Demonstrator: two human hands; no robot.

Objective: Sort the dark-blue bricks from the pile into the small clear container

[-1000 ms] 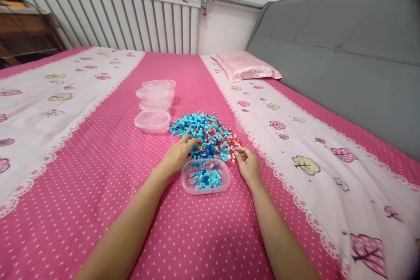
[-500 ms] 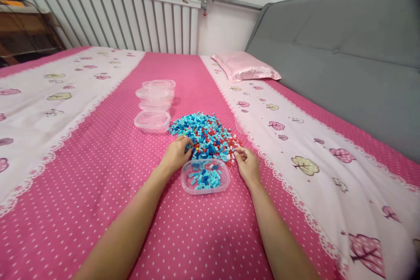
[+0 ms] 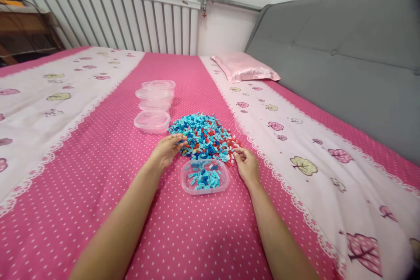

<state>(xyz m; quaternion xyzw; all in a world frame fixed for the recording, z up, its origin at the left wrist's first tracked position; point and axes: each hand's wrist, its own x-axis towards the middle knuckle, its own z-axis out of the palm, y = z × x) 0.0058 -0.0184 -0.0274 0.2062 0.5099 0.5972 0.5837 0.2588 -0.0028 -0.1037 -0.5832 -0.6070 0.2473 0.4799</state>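
Bricks (image 3: pixel 205 136) heaped mid-bed on pink sheet (image 3: pixel 98 162). Left hand (image 3: pixel 166 151) at pile's near-left edge, fingers curled loose, pinch unclear tbh. Right hand (image 3: pixel 246 166) at near-right edge, fingertips pinched on tiny pieces. Clear tub (image 3: pixel 204 177) between hands, blue bits inside. Empty tubs (image 3: pixel 154 103) far left of pile.

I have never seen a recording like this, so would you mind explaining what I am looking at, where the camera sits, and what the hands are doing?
There is no machine here: a person wears one camera on the head, looking forward and down over their own two bare arms. They work on a pink dotted bed cover. In the middle lies a pile of small bricks, mostly blue with some red and white. Just in front of it stands a clear tub holding a few blue bricks. The left hand touches the pile's near left edge; the right hand pinches at its near right edge, though what it holds is too small to tell. Further back are empty clear tubs and a pink pillow.
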